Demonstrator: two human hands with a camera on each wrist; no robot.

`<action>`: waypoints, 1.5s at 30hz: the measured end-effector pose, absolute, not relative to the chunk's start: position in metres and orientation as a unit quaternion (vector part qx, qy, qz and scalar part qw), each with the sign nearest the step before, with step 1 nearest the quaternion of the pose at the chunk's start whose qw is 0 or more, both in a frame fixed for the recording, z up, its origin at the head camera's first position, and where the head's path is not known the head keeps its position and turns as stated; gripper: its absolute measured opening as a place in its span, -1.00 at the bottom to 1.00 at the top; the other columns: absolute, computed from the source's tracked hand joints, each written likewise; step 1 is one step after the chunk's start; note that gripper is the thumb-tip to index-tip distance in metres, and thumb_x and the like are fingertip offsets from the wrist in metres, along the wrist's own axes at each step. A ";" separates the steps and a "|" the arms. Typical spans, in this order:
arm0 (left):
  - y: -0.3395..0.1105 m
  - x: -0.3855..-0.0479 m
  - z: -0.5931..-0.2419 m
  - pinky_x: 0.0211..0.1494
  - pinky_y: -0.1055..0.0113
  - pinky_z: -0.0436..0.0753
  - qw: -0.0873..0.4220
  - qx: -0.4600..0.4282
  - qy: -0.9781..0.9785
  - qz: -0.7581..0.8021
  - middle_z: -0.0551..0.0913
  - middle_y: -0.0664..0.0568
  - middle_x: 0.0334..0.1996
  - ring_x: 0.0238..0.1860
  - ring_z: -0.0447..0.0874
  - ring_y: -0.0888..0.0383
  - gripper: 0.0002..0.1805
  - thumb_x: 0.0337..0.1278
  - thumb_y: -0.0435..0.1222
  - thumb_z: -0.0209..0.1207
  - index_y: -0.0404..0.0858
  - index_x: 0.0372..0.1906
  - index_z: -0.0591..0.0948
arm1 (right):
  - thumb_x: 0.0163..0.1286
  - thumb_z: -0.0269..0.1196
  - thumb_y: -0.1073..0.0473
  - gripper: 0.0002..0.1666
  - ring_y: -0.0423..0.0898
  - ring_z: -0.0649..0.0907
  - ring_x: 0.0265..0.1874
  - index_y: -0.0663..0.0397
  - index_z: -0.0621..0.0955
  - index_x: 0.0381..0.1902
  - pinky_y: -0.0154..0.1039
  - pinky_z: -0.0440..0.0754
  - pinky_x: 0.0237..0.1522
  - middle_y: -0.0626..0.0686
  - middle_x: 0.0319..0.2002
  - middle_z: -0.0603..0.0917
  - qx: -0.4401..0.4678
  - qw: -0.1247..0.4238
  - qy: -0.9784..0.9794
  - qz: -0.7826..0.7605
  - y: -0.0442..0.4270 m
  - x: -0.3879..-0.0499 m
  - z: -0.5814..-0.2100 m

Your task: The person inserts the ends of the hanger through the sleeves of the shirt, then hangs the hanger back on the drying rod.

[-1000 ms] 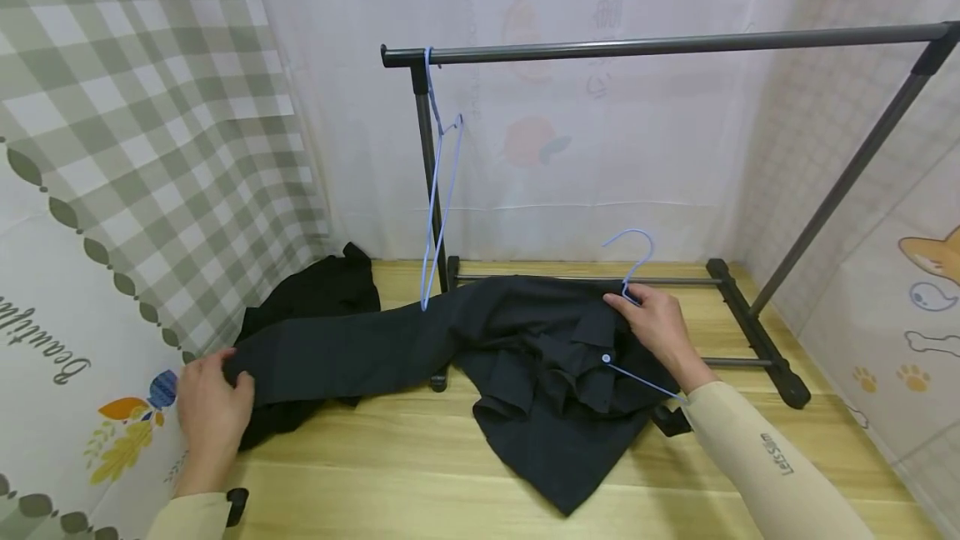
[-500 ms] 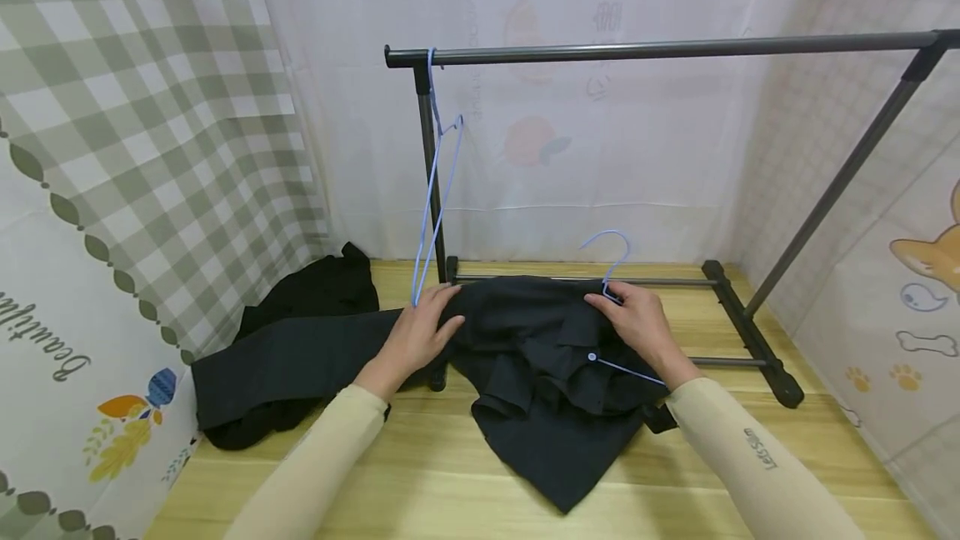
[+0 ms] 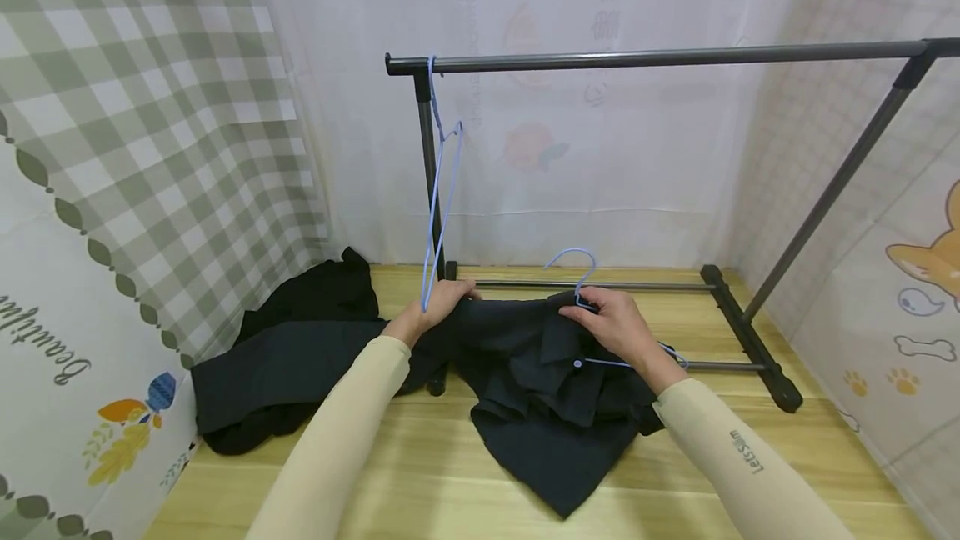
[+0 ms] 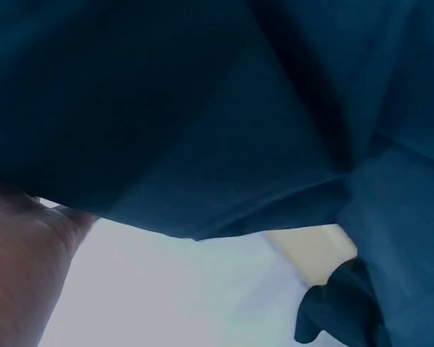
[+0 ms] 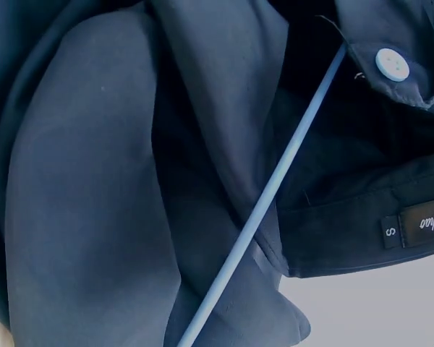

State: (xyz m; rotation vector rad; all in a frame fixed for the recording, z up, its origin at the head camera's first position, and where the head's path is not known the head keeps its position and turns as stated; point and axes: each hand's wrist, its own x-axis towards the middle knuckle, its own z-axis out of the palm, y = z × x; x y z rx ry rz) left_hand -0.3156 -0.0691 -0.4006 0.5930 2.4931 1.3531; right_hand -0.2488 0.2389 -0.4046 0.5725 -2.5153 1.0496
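Note:
A black button shirt [image 3: 517, 432] lies bunched on the wooden surface, its long sleeve [image 3: 277, 365] stretched to the left. A light blue wire hanger [image 3: 577, 252] is partly inside it; its hook stands above the collar. My right hand [image 3: 618, 327] pinches the hanger's neck together with the collar cloth. The left hand [image 3: 438, 307] grips the shirt's upper edge near the shoulder, with most fingertips hidden behind cloth. In the right wrist view, the hanger's wire [image 5: 264, 202] crosses the shirt beside a pale button [image 5: 392, 65] and collar label [image 5: 425, 223].
A dark metal clothes rack [image 3: 645, 59] spans the back. Another blue hanger [image 3: 435, 215] hangs from its left end, close to my left hand. More black clothing [image 3: 322, 294] is heaped at the left beside the checked curtain [image 3: 187, 107].
My left hand has left the sleeve end, moved right to the shoulder and taken hold there. My right hand has shifted left with the hanger and collar.

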 end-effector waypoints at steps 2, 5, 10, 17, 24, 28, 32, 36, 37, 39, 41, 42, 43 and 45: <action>-0.077 -0.312 -0.400 -0.13 0.24 0.47 0.114 0.203 0.846 0.479 0.59 -0.04 -0.36 -0.30 0.51 0.04 -0.61 0.48 -0.16 -0.03 -0.35 -0.28 0.67 | 0.30 0.40 0.14 -0.63 -0.17 0.35 -0.66 -0.01 0.46 -0.58 -0.30 0.30 -0.56 -0.08 -0.64 0.32 0.199 0.180 -0.894 0.360 0.239 -0.250 -0.405; -0.089 -0.308 -0.399 -0.28 0.28 0.39 0.070 0.217 0.839 0.495 0.50 0.01 -0.50 -0.43 0.39 0.09 -0.71 0.40 -0.24 0.11 -0.36 -0.39 0.63 | 0.30 0.40 0.13 -0.69 -0.14 0.40 -0.61 0.08 0.53 -0.53 -0.28 0.34 -0.51 -0.02 -0.62 0.41 0.183 0.193 -0.902 0.341 0.242 -0.253 -0.404; -0.102 -0.306 -0.398 -0.16 0.24 0.50 0.033 0.216 0.860 0.461 0.61 0.01 -0.28 -0.27 0.47 0.07 -0.71 0.32 -0.13 0.23 -0.27 -0.07 0.70 | 0.36 0.36 0.05 -0.60 -0.10 0.36 -0.61 0.13 0.49 -0.54 -0.28 0.28 -0.50 -0.01 -0.63 0.33 0.135 0.171 -0.898 0.383 0.247 -0.257 -0.401; -0.114 -0.304 -0.407 -0.02 0.10 0.56 -0.015 0.234 0.891 0.389 0.69 -0.05 -0.19 -0.14 0.58 0.00 -0.69 0.32 -0.19 0.26 -0.27 0.04 0.72 | 0.37 0.34 -0.07 -0.62 -0.11 0.37 -0.60 0.12 0.61 -0.43 -0.30 0.28 -0.53 -0.02 -0.63 0.35 0.119 0.129 -0.864 0.472 0.246 -0.255 -0.395; -0.128 -0.291 -0.415 -0.41 0.30 0.29 0.097 0.223 0.862 0.444 0.28 0.13 -0.67 -0.55 0.22 0.15 -0.76 0.40 -0.31 0.17 -0.37 -0.36 0.69 | 0.33 0.39 0.05 -0.78 -0.13 0.48 -0.51 0.10 0.68 -0.33 -0.37 0.40 -0.46 -0.01 -0.53 0.55 0.152 0.157 -0.861 0.460 0.237 -0.255 -0.393; -0.128 -0.288 -0.412 -0.26 0.24 0.50 0.126 0.224 0.877 0.407 0.57 0.04 -0.46 -0.41 0.49 0.11 -0.79 0.36 -0.26 0.17 -0.32 -0.10 0.69 | 0.32 0.39 0.12 -0.85 -0.11 0.50 -0.51 0.08 0.69 -0.34 -0.36 0.42 -0.46 -0.01 -0.52 0.58 0.176 0.158 -0.859 0.455 0.231 -0.255 -0.393; -0.108 -0.284 -0.406 0.27 -0.01 0.44 0.088 0.228 0.894 0.375 0.53 -0.15 0.24 0.25 0.47 -0.09 -0.38 0.31 -0.09 0.20 -0.22 0.40 0.43 | 0.32 0.39 0.13 -0.87 -0.10 0.49 -0.55 0.06 0.68 -0.36 -0.31 0.39 -0.49 -0.04 -0.56 0.55 0.198 0.148 -0.865 0.437 0.221 -0.255 -0.393; -0.072 -0.279 -0.400 0.34 0.01 0.38 0.014 0.271 0.887 0.372 0.47 -0.12 0.32 0.35 0.39 -0.09 -0.38 0.39 -0.02 0.15 -0.27 0.40 0.42 | 0.31 0.40 0.13 -0.88 -0.10 0.51 -0.52 0.04 0.70 -0.35 -0.27 0.42 -0.45 -0.05 -0.52 0.59 0.209 0.146 -0.877 0.408 0.211 -0.255 -0.395; -0.063 -0.278 -0.399 0.32 0.04 0.42 -0.006 0.290 0.883 0.370 0.51 -0.11 0.29 0.31 0.44 -0.07 -0.42 0.41 -0.05 0.14 -0.29 0.37 0.46 | 0.30 0.41 0.14 -0.88 -0.11 0.53 -0.50 0.06 0.71 -0.33 -0.26 0.45 -0.43 -0.05 -0.48 0.62 0.211 0.148 -0.879 0.402 0.208 -0.255 -0.396; -0.045 -0.276 -0.399 0.26 0.12 0.49 -0.042 0.323 0.873 0.362 0.59 -0.10 0.20 0.23 0.53 -0.03 -0.50 0.43 -0.09 0.13 -0.29 0.29 0.54 | 0.30 0.41 0.14 -0.87 -0.13 0.56 -0.49 0.09 0.73 -0.29 -0.26 0.47 -0.42 -0.03 -0.43 0.67 0.217 0.151 -0.881 0.391 0.203 -0.255 -0.396; -0.032 -0.274 -0.400 0.12 0.19 0.57 -0.071 0.348 0.865 0.355 0.68 -0.07 0.05 0.08 0.63 0.03 -0.61 0.43 -0.12 0.14 -0.27 0.15 0.64 | 0.29 0.41 0.15 -0.85 -0.14 0.58 -0.49 0.12 0.74 -0.25 -0.26 0.49 -0.43 0.00 -0.40 0.70 0.224 0.155 -0.884 0.380 0.200 -0.255 -0.396; -0.027 -0.274 -0.401 0.03 0.23 0.60 -0.089 0.360 0.859 0.352 0.70 -0.05 -0.04 -0.02 0.67 0.06 -0.67 0.42 -0.14 0.14 -0.26 0.07 0.68 | 0.29 0.41 0.15 -0.84 -0.15 0.59 -0.48 0.12 0.74 -0.23 -0.26 0.50 -0.42 0.00 -0.37 0.71 0.226 0.156 -0.885 0.375 0.199 -0.256 -0.396; -0.023 -0.274 -0.402 -0.04 0.26 0.61 -0.107 0.370 0.854 0.349 0.72 -0.03 -0.12 -0.10 0.69 0.08 -0.73 0.41 -0.18 0.16 -0.25 -0.02 0.71 | 0.29 0.41 0.15 -0.83 -0.16 0.58 -0.48 0.12 0.74 -0.22 -0.26 0.49 -0.43 0.00 -0.37 0.71 0.228 0.155 -0.888 0.369 0.198 -0.256 -0.396; -0.020 -0.274 -0.404 -0.17 0.31 0.59 -0.143 0.379 0.846 0.346 0.72 0.00 -0.26 -0.23 0.69 0.13 -0.83 0.36 -0.23 0.21 -0.23 -0.17 0.73 | 0.29 0.41 0.14 -0.81 -0.15 0.56 -0.50 0.11 0.74 -0.20 -0.25 0.48 -0.44 0.00 -0.36 0.70 0.228 0.147 -0.892 0.360 0.198 -0.256 -0.397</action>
